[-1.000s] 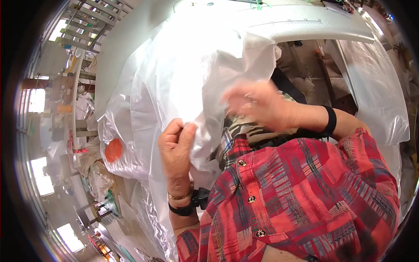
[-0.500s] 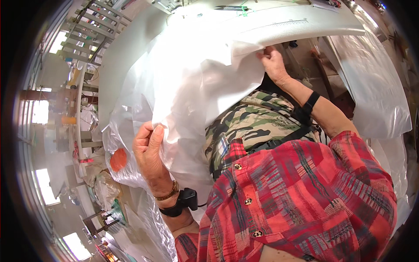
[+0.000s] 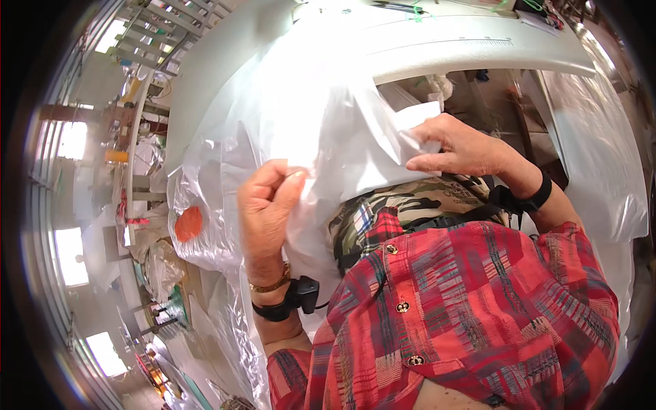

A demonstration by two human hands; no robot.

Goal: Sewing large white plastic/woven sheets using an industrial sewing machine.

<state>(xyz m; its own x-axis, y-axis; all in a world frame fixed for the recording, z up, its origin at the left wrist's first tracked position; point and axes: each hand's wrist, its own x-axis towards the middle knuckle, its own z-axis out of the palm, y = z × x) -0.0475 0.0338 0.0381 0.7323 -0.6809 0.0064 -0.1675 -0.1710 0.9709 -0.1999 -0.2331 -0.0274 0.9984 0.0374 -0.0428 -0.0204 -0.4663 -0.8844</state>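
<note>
A thin white cloth [image 3: 369, 154] spreads from the white worktable over my lap, its upper part washed out by glare. My left hand [image 3: 270, 208] pinches its left part between thumb and bent fingers. On the other side, my right hand [image 3: 461, 147] has its fingers curled over the cloth's right end, thumb below, with white material between them. A folded corner [image 3: 420, 115] of the cloth stands up just beyond the right fingertips. Between the two hands the cloth hangs in loose folds above my camouflage-patterned clothing [image 3: 437, 195].
The white worktable [image 3: 471, 58] has a ruler scale along its near edge; a dark slim tool [image 3: 396, 7] lies at the back. Clear plastic sheeting [image 3: 205, 171] with an orange-red round patch [image 3: 188, 223] drapes at the left. More plastic sheeting [image 3: 594, 157] hangs at the right.
My right hand has come nearer and lower, off the cloth's far corner, to curl over its right end. My left hand has moved right and slightly up, still pinching the cloth.
</note>
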